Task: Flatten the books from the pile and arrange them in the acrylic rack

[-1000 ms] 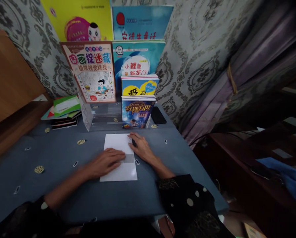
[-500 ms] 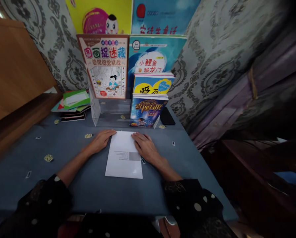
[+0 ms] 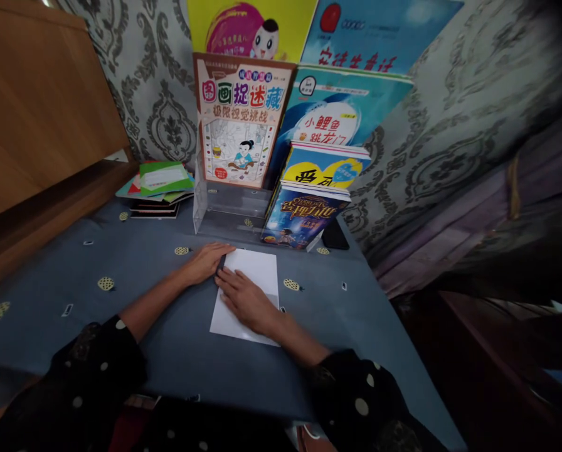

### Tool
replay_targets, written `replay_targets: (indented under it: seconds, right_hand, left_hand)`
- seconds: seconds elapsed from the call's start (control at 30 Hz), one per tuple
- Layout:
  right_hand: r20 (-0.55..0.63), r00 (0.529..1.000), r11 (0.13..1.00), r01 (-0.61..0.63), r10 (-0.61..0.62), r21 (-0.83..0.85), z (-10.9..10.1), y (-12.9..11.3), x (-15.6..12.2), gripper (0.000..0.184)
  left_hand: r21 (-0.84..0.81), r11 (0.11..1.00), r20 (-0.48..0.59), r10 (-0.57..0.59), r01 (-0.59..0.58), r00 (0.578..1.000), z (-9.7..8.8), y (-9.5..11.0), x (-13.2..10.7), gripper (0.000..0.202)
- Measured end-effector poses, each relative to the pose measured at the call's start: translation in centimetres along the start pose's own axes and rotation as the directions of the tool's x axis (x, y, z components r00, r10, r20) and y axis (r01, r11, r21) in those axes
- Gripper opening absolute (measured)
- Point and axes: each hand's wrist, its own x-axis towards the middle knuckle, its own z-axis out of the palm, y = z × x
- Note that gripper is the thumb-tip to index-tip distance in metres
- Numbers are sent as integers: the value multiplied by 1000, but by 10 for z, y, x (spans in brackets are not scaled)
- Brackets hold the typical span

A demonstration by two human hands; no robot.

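A white, flat, rectangular booklet or folded sheet (image 3: 258,267) lies on the blue-grey tablecloth in front of me; I cannot tell which it is. My left hand (image 3: 208,262) rests beside its upper left corner, fingers stretched out and the tips touching the edge. My right hand (image 3: 249,302) lies flat across the middle, fingers pointing to the left edge and just below the left hand's fingers. It covers most of the small print and part of a grey printed block. Neither hand grips anything.
Behind the sheet stands a clear tiered book rack (image 3: 229,226) with several upright books, including a picture book (image 3: 246,125) and a dark blue book (image 3: 304,216). A stack of thin books (image 3: 161,182) lies at the back left. A dark flat object (image 3: 336,237) lies right of the rack.
My right hand has slid from the sheet's upper right edge leftward across it, towards the left edge. My left hand stays by the upper left corner. The view has turned a little.
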Motion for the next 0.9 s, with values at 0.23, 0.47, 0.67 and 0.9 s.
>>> replay_targets:
  seconds: [0.23,0.47,0.67,0.9]
  right_hand:
    - [110,992,998,52,-56,43,1,-53,-37,58]
    - [74,997,996,20,-27,87,1,-71,-62,67]
    - [49,996,994,-82,79,75,-13,-73,-87,69]
    - [31,972,972,-232,231,40,-26,-64,-136,78]
  left_hand:
    - [16,1000,-8,5,-5,1000,-2,4,1,45]
    - [11,999,41,51,-51,998,-6,1,1,45]
    - [13,999,25,43,-44,999,-3,-2,1,46]
    - [1,999,-3,51,-51,999,-2,0,0,43]
